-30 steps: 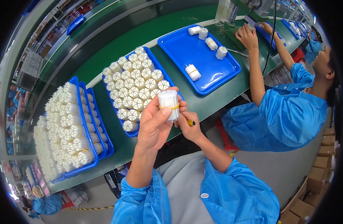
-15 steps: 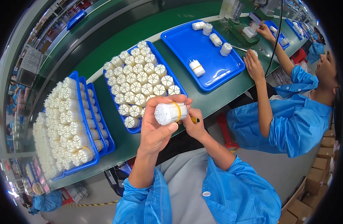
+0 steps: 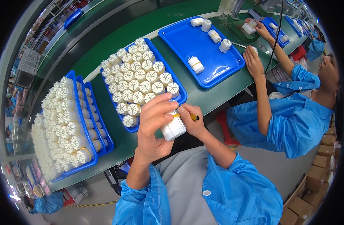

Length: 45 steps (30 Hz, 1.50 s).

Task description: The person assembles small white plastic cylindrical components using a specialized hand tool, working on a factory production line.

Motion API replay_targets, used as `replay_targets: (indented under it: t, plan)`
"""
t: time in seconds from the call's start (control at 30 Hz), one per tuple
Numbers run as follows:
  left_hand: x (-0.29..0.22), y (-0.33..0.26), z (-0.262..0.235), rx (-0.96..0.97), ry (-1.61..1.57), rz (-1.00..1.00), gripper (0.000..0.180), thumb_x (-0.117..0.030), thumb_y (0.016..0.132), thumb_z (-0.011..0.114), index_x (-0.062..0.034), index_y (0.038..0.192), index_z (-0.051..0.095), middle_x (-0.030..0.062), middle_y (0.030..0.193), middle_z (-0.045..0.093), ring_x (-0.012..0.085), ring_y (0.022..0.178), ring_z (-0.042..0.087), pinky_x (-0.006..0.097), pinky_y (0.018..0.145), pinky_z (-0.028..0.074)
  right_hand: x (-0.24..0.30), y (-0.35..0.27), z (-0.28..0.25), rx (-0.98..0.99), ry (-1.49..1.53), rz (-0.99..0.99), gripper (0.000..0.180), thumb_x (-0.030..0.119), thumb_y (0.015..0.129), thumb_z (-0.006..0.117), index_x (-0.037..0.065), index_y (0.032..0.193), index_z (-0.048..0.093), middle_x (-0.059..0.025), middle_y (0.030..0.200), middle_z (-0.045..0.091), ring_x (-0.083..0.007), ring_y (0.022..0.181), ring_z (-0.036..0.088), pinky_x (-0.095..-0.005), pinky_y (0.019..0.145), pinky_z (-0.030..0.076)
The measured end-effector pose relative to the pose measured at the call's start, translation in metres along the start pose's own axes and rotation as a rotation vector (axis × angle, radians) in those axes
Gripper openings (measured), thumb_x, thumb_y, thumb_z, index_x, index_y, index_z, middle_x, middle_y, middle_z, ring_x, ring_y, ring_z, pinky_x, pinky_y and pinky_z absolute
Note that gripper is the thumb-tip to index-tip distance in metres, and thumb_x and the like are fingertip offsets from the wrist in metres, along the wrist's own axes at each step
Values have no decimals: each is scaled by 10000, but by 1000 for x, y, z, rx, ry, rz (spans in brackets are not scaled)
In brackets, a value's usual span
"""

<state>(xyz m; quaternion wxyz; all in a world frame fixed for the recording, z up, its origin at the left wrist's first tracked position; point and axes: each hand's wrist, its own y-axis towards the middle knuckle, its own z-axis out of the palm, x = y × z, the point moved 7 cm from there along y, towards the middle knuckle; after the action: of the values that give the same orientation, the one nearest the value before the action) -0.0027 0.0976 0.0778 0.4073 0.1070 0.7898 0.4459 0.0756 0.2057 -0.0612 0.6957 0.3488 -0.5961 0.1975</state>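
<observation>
My left hand (image 3: 151, 131) holds a white plastic cylinder-shaped bundle (image 3: 173, 130) above the near edge of the bench, its flat end tilted down toward me. A yellow band (image 3: 176, 116) runs around its upper part. My right hand (image 3: 193, 123) is closed round a slim yellow-and-black tool (image 3: 194, 117), possibly a marker, whose end sticks out on the right; its tip is hidden. The right thumb and fingertips are up against the bundle's banded end. Just beyond my hands lies a blue tray (image 3: 182, 96) packed with upright bundles of the same sort.
Stacked blue trays (image 3: 83, 112) full of white bundles stand at the left. Another blue tray (image 3: 213, 69) to the right carries several loose bundles. At the right, a co-worker's hands (image 3: 253, 63) work at the green bench (image 3: 202, 99), near a white block (image 3: 249, 27).
My left hand has turned the bundle so its end now points down toward me, and its fingers have lifted over the top. My right hand has moved slightly left against it.
</observation>
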Motion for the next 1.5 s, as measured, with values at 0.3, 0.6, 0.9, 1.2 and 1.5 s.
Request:
replay_targets:
  t: [0.3,0.6,0.9,1.2,1.5]
  plan:
    - [-16,4,-5,-39,436,20,519,111,626,690,-92,1088,571,105,1119,590,328,1070,540,468,941,471,-1,0,1,2,-1,24,358,159,975,517,-5,656,516,-49,575,532,-117,526,484,-291,508,373]
    - [-6,-2,-13,-58,554,-176,569,64,620,690,-78,1162,593,110,1100,577,306,996,507,411,854,408,-6,-1,2,0,-8,48,363,156,973,516,-3,647,521,-46,574,533,-112,523,475,-289,506,367]
    - [2,-8,-20,-128,485,-310,516,20,653,739,-32,1143,587,140,1021,581,306,946,553,391,831,440,-7,-3,2,6,-13,64,367,170,973,522,-3,649,533,-43,575,536,-107,529,476,-283,509,367]
    - [32,-37,-11,-265,-438,-844,394,-10,821,685,25,1176,516,141,1079,632,163,919,619,303,835,492,-9,-4,2,3,-14,49,376,183,978,523,-3,652,529,-44,575,537,-108,529,479,-287,507,363]
    - [36,-47,10,-197,-950,-931,373,-242,935,580,27,1177,490,196,1039,642,206,837,642,329,782,523,-10,-3,2,-24,18,4,344,145,970,518,-9,661,524,-52,576,540,-113,522,484,-289,507,369]
